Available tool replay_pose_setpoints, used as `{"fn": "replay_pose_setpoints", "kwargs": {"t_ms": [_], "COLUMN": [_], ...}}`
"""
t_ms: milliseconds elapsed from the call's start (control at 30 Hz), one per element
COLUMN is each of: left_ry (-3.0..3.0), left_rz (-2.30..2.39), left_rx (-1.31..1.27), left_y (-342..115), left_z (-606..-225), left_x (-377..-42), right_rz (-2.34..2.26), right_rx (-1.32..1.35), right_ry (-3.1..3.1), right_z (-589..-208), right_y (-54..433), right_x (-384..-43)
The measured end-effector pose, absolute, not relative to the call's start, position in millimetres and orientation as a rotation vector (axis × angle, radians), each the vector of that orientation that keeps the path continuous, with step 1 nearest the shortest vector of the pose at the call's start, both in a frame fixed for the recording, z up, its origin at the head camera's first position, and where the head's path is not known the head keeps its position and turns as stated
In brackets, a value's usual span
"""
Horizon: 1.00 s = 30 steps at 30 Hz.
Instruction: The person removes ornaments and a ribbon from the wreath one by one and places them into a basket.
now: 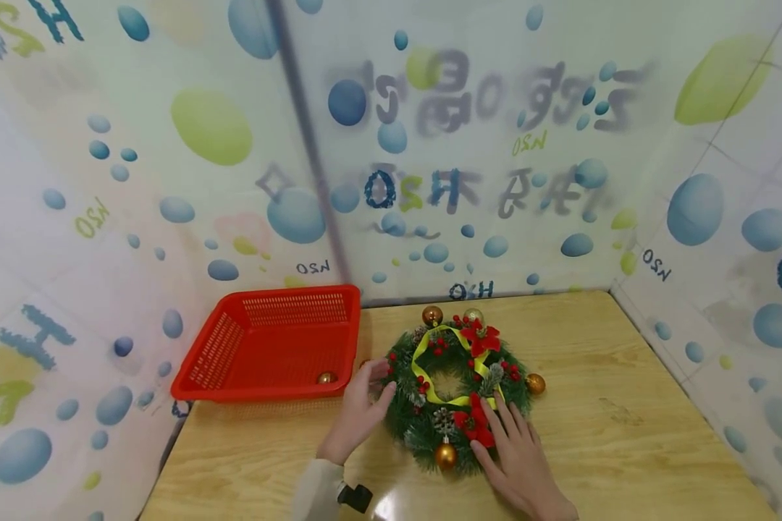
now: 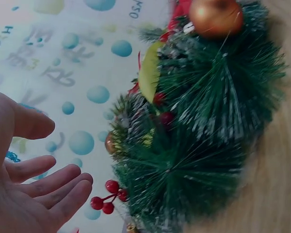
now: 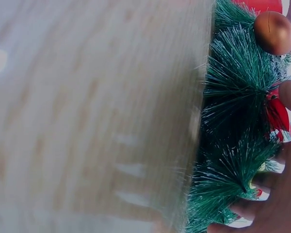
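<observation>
A green Christmas wreath (image 1: 404, 427) lies on the table, trimmed with red berries, pinecones and two red flowers (image 1: 481, 337). Round its centre loops a yellow ribbon (image 1: 419, 359). Gold balls, including one at the front (image 1: 446, 456) and one at the right (image 1: 535, 383), sit along its outer edge. My left hand (image 1: 363, 414) is at the wreath's left side, fingers loosely bent and thumb apart; in the left wrist view its palm holds nothing. My right hand (image 1: 520, 463) rests on the wreath's front right, fingers stretched over the greenery beside the lower red flower (image 1: 472, 423).
A red plastic basket (image 1: 267, 394) stands left of the wreath, with a gold ball (image 1: 326, 378) inside. The wooden table (image 1: 625, 434) meets a printed curtain (image 1: 430, 239) at the back and sides. A black strap device (image 1: 355, 498) is on the left wrist.
</observation>
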<state>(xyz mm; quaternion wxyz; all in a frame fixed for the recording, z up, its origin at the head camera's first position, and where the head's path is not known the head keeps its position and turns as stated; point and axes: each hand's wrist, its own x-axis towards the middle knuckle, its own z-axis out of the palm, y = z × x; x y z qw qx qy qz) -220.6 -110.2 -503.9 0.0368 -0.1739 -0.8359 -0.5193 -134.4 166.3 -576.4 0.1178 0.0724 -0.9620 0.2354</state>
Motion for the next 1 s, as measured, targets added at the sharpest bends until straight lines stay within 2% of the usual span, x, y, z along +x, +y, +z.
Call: {"fn": "replay_pose_setpoints", "kwargs": {"t_ms": [1000], "left_ry": [-2.644], "left_rz": [-1.381], "left_rx": [-0.596], "left_y": [-102], "left_z": [-557], "left_x": [-176], "right_rz": [0.684], "right_rx": [0.201], "right_ry": [-2.855], "right_z": [-572], "right_y": [165], "right_x": [-136]}}
